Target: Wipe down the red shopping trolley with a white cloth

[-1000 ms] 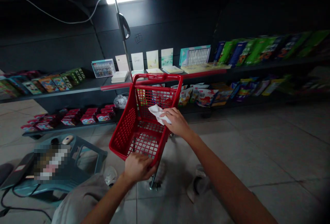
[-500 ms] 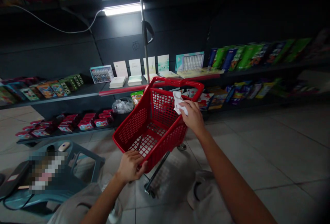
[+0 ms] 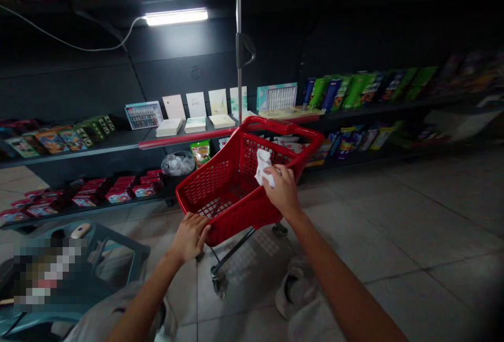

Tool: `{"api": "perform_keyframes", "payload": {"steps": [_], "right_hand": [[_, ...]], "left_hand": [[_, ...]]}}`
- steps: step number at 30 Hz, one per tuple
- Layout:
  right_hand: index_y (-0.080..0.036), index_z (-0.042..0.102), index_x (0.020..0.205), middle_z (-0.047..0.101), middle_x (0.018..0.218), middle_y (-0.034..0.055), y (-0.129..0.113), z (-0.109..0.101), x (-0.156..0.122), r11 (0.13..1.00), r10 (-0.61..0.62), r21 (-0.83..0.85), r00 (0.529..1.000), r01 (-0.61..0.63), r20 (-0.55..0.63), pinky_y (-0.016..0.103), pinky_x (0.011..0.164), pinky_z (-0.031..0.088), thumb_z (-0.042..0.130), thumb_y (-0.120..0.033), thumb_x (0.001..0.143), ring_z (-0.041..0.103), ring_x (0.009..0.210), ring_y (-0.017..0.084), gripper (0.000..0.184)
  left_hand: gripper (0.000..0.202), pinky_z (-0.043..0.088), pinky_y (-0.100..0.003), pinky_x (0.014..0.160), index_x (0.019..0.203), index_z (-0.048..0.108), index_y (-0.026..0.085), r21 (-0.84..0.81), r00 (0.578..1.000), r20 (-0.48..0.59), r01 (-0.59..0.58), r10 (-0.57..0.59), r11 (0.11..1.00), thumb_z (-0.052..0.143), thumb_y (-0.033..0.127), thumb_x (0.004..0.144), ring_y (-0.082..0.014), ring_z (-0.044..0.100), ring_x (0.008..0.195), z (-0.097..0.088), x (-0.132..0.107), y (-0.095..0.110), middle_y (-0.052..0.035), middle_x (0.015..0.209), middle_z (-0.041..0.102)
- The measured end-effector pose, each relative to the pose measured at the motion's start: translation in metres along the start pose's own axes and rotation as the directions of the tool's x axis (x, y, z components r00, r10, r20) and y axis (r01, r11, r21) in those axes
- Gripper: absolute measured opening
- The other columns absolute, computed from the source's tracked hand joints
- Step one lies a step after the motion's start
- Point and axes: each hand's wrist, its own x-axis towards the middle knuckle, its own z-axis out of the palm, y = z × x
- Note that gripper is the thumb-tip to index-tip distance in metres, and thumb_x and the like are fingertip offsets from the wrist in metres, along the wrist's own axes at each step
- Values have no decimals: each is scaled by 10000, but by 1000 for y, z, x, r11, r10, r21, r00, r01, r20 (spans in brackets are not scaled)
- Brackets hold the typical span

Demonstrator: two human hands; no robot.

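In front of me a red plastic shopping cart (image 3: 246, 216) stands on metal legs with wheels, its perforated basket slightly turned. My left hand (image 3: 191, 237) grips the basket's near left corner, fingers curled over the rim. A crumpled white cloth or tissue (image 3: 263, 166) is pinched in my right hand (image 3: 282, 190), which rests at the long right-hand rim, partway toward the cart's handle (image 3: 283, 127). A metal pole (image 3: 238, 11) with a dark clamp rises from the far side of the cart. Nothing shows inside the basket apart from its grid floor.
Dark shelves behind the cart hold white booklets (image 3: 196, 124), green and blue snack bags (image 3: 356, 90) and red boxes (image 3: 120, 190). A blue-grey plastic stool (image 3: 129, 250) with items on it stands at my left. My shoe (image 3: 289, 289) is beside the cart's wheels.
The cart has turned, its handle end shifting right. My right hand has slid with the cloth along the rim, nearer to me and leftward. My left hand keeps hold of the corner.
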Motion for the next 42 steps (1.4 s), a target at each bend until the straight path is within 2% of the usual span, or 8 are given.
{"api": "perform_keyframes", "payload": {"steps": [8,12,17,21,27,35,38,42], "right_hand": [[-229,661,1162,601,1292,105,-108,17,-66,961,-248,190,927,199,281,421,990,504,635,-188,898,514,1141,280,268],[-228,659,1168,609,1291,86,-101,14,-56,920,-380,233,863,315,334,397,1030,489,606,-154,910,523,1148,255,274],[-227,683,1157,584,1285,112,-9,-6,-8,995,-89,66,985,80,149,426,1046,478,576,-185,914,516,1177,279,269],[-209,651,1176,549,1234,133,34,-4,6,987,126,114,983,-111,-136,446,1068,453,573,-280,920,526,1179,281,277],[-176,553,1144,538,1190,161,32,33,-10,914,378,257,889,-314,-258,470,1046,447,560,-346,877,536,1140,289,317],[-218,447,1032,538,1110,111,65,83,-19,729,672,427,676,-534,-301,462,1026,440,533,-340,787,534,1057,252,286],[-230,434,1019,543,1096,96,45,103,-41,672,714,464,671,-578,-200,466,1034,430,531,-377,787,533,1045,246,292],[-221,439,1069,562,1137,127,-28,120,-92,591,687,530,723,-609,65,488,1060,411,511,-429,815,547,1079,273,336]], "left_hand": [[306,382,-398,832,893,566,208,27,1000,8,-4,4,1000,329,307,1058,-233,556,844,7,4,-9,-67,867,652],[323,377,-396,839,895,567,208,-5,1000,22,-3,3,1000,323,333,1065,-231,546,847,5,5,-16,-66,882,660],[422,375,-379,830,767,521,213,-139,998,65,29,-20,990,295,393,1075,-203,540,805,-2,8,-26,-35,792,633],[492,384,-376,841,723,528,211,-185,991,69,124,-113,975,261,425,1076,-195,553,793,-3,15,-29,-25,765,642],[547,395,-372,876,658,574,211,-240,969,84,247,-233,939,299,467,1055,-188,585,792,3,30,-37,-17,714,660],[523,376,-368,934,603,532,208,-275,966,76,259,-248,926,344,433,1036,-187,605,811,5,33,-48,-15,697,664],[524,369,-379,942,613,550,208,-275,964,68,267,-258,924,343,430,1039,-190,598,825,6,32,-47,-22,713,678],[517,353,-389,947,635,568,206,-272,959,63,283,-276,920,329,410,1046,-190,592,845,6,31,-44,-25,747,700]]}}
